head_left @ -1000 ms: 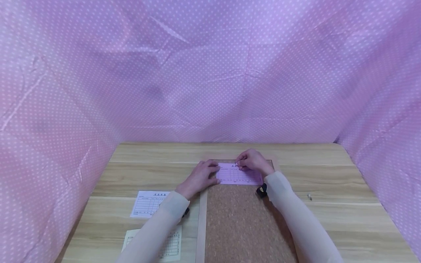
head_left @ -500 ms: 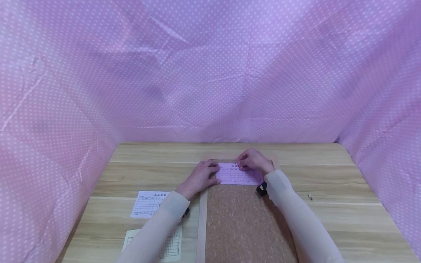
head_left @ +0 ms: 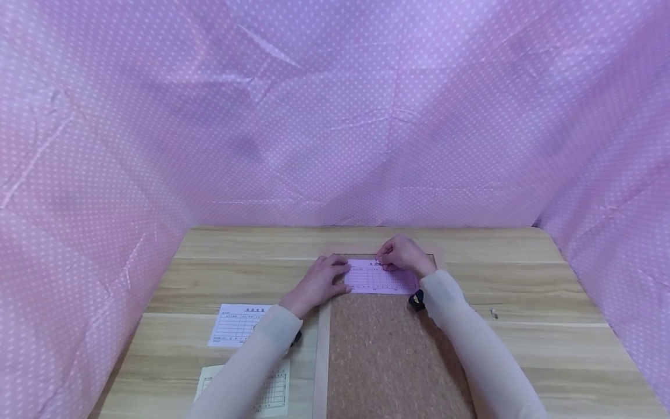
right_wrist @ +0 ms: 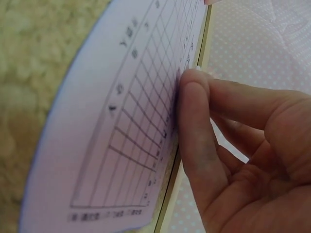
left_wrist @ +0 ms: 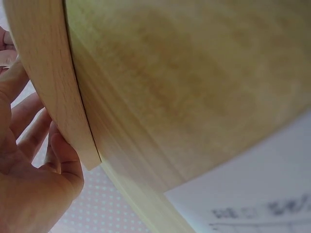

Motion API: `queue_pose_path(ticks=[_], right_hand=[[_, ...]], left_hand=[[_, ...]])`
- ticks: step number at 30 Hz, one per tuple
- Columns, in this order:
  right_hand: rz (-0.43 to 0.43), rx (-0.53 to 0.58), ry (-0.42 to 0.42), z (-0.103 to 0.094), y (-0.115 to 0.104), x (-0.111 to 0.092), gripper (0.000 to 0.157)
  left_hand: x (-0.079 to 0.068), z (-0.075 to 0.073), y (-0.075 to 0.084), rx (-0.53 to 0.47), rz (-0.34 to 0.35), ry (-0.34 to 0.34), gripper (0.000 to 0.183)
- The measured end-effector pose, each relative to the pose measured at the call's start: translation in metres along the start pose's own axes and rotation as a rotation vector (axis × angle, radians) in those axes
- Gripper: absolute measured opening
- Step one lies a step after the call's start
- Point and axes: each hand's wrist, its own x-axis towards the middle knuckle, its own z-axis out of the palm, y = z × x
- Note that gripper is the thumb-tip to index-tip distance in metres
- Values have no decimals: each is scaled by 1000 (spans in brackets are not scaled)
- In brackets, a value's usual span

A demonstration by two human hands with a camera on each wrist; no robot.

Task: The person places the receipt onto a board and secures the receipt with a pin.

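Note:
A pink printed form (head_left: 381, 277) lies across the top end of a cork board (head_left: 392, 349) with a wooden frame. My left hand (head_left: 317, 283) rests at the board's left edge, thumb and fingers spread, fingertips at the form's left side. The left wrist view shows that hand (left_wrist: 41, 145) against the frame's wooden edge (left_wrist: 53, 73). At the form's top edge, my right hand (head_left: 404, 256) pinches a small pale push pin between thumb and index finger. In the right wrist view, the right hand's fingertips (right_wrist: 194, 85) press at the form, and hide most of the pin.
A white form (head_left: 235, 326) and a cream form (head_left: 272, 393) lie left of the board, partly under the left forearm. Small pins (head_left: 494, 313) lie on the wooden table (head_left: 549, 349) at right. Pink dotted cloth (head_left: 335, 116) hangs around the table.
The right hand has shifted very slightly at the form's top edge, still pinching the pin. The left hand and the form have stayed in place.

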Motion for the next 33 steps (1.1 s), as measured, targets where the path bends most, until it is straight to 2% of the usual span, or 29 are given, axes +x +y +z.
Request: queue_pose_path(ticks=[19, 25, 33], right_hand=[[29, -33, 11, 0, -3, 1, 13], [31, -74, 16, 1, -2, 0, 13], [-30, -120, 21, 2, 0, -2, 8]], left_hand=[[-1, 1, -1, 8, -12, 10, 55], [0, 1, 1, 9, -14, 2, 55], [0, 2, 1, 1, -18, -1, 55]])
